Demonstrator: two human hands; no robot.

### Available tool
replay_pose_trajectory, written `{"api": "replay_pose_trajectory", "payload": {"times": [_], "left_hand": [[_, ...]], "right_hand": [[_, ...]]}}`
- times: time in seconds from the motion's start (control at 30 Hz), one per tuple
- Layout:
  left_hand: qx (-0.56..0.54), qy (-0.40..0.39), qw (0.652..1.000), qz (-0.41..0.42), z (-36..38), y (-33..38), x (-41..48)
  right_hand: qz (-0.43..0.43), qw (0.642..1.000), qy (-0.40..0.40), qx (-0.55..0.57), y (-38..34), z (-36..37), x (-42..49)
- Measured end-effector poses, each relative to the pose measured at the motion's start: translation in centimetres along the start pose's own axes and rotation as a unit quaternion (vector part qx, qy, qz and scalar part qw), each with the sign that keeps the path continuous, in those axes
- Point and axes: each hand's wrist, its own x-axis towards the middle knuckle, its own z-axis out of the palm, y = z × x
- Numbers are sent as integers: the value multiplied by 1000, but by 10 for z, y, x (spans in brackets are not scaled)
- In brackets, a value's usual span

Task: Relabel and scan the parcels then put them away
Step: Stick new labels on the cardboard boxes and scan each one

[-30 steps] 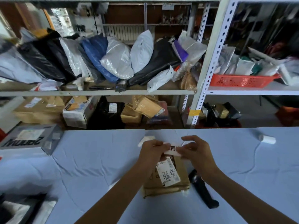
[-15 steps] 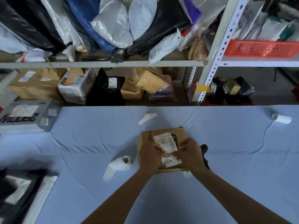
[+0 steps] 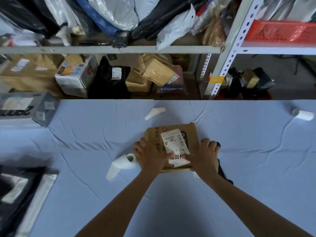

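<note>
– Since a second ago the new label (image 3: 178, 160) has gone from the air onto the parcel (image 3: 191, 134), and both hands have come down flat on it.
– Where does the parcel lie?
– Flat on the blue-covered table (image 3: 239, 185), in the middle, just in front of the person. The new label sits at its near end, overlapping the lower edge of the old label (image 3: 174, 141).
– And the fingers?
– Straight and spread on both hands, gripping nothing. The left hand (image 3: 150, 156) presses the parcel's left side with its thumb on the new label. The right hand (image 3: 203, 156) does the same from the right, its fingers reaching past the parcel's edge.
– What could go wrong?
– My guess is a crease or a trapped bubble if the thumbs rub unevenly. A wrinkle across the square code would spoil the scan. Most of the old label remains uncovered, barcode included, so the wrong code could be read.
– Anything nearby to mind?
– The black scanner (image 3: 222, 171) lies just beside the parcel's right side, partly hidden under the right hand, so a careless lift could knock it. The label roll (image 3: 125, 161) lies just beside the left hand with its tail loose, and a sideways sweep could push it off. A backing scrap (image 3: 154, 112) lies beyond the parcel, apart from it.
</note>
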Motion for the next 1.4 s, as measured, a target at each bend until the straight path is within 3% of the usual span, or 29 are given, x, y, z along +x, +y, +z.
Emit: {"api": "replay_pose_trajectory", "payload": {"times": [0.13,0.33,0.5,0.7,0.83,1.0,1.2,1.4], "left_hand": [[-59,-134,988,-43,2,-5,4],[-165,-112,979,-50,-33,13,-11],[-144,-92,982,76,-79,68,-22],[-134,-189,948,219,-83,145,-72],[-90,-308,893,316,-56,173,-148],[-41,-475,788,391,-20,159,-263],[33,-523,734,431,22,129,-358],[60,-509,718,471,58,125,-420]], "right_hand": [[43,988,-79,128,5,3,-1],[24,981,-38,186,-7,-27,-15],[17,969,59,238,0,-82,-23],[150,931,175,283,61,-140,-67],[283,870,276,295,118,-154,-153],[412,788,351,292,165,-145,-278],[515,711,384,285,200,-130,-387],[538,685,409,273,234,-126,-442]]}}
